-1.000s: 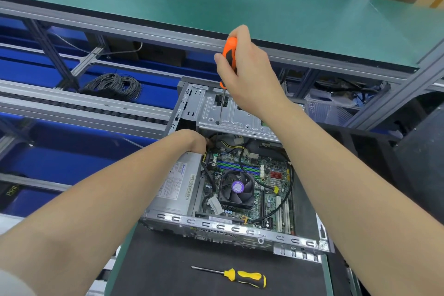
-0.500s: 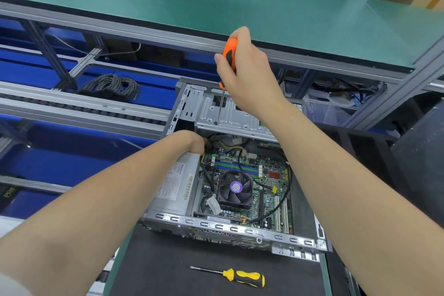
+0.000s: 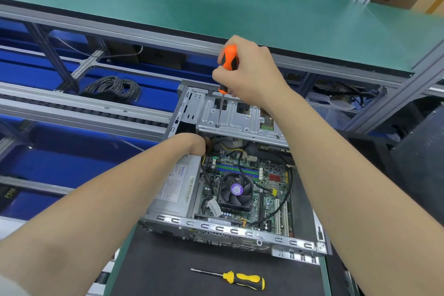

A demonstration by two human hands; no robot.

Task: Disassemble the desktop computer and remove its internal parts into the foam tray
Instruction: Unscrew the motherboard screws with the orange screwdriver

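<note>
Desktop computer (image 3: 177, 190) open, motherboard (image 3: 271, 185) exposed | right hand (image 3: 249, 72) grips orange screwdriver (image 3: 230, 57) | left hand (image 3: 193, 144) grip unclear

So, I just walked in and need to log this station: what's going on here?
A person is taking apart an open desktop computer. The right hand grips an orange screwdriver, its tip down on the metal drive cage. The left hand reaches under that cage beside the power supply, with its fingers hidden. The fan sits inside the case. A yellow screwdriver lies on the black mat.
</note>
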